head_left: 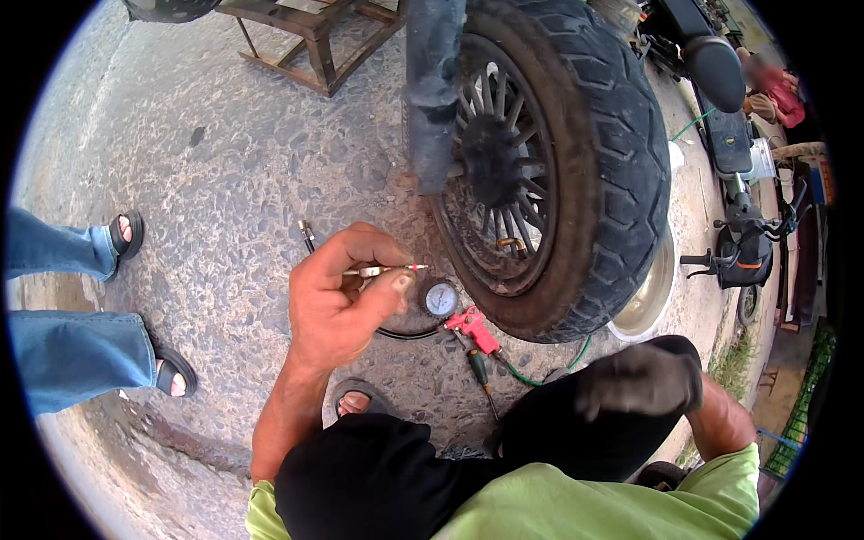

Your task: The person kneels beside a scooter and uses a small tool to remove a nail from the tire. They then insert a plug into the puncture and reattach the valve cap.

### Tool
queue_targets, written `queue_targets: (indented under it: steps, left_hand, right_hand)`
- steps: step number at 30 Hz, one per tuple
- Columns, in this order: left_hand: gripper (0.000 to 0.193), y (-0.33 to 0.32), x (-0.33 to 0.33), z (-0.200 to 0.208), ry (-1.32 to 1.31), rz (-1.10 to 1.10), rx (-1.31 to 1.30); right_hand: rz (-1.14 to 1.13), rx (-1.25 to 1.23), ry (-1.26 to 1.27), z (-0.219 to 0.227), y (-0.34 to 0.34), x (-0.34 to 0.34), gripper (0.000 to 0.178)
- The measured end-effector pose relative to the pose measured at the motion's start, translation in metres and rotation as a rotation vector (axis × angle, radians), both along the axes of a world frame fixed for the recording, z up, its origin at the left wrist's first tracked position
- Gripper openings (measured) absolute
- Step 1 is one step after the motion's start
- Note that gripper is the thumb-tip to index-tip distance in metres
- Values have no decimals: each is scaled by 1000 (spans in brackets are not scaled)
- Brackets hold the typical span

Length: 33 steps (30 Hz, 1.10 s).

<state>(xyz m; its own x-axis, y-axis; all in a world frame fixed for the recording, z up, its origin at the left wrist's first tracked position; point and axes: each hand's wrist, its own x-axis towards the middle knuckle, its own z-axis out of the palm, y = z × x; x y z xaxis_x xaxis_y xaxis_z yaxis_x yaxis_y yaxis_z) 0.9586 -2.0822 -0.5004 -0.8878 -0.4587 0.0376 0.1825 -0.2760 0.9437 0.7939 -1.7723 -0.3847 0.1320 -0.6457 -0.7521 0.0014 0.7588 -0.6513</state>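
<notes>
My bare left hand (335, 301) is closed in a pinch on a small, thin valve core (416, 266) with a red band near its tip. It is held just left of a large motorcycle wheel, whose black tyre (621, 171) stands upright. A bent brass valve stem (511, 244) shows at the rim. My right hand (637, 378), in a dark glove, is over my right knee; motion smears its fingers. Below the wheel, on the ground, lie a round pressure gauge (441, 299), a pink inflator gun (472, 329) and a screwdriver (478, 367).
A black shock tube (435, 99) comes down beside the wheel. At left stand the jeans-clad legs (81, 360) of another person. A wooden frame (315, 45) is at the top. Behind the tyre is a metal basin (650, 292); scooters (733, 225) stand at right. A green hose (531, 380) trails nearby.
</notes>
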Motion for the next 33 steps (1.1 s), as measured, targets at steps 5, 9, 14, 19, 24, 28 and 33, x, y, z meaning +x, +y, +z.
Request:
queue_targets:
  steps: [5, 9, 14, 19, 24, 28, 33]
  left_hand:
    - [20, -1, -4, 16, 161, -69, -346]
    - [22, 1, -2, 32, 189, -80, -470]
    - [24, 1, 3, 35, 202, -85, -523]
    - [24, 0, 3, 32, 214, -102, -511]
    - [24, -2, 5, 28, 232, -144, -458]
    - [21, -5, 8, 25, 216, -163, -416]
    - [19, -7, 10, 22, 225, -171, -371]
  right_hand:
    - [-9, -282, 38, 11, -81, 35, 33]
    - [-380, -585, 194, -14, -124, 67, 34]
    - [-661, -247, -11, -8, -137, 71, 29]
    - [-731, -232, -46, -16, -137, 74, 25]
    - [-766, -306, -52, -28, -136, 77, 21]
    - [-808, -316, -108, -32, -136, 79, 19]
    - [-809, -334, -110, -32, -138, 79, 19]
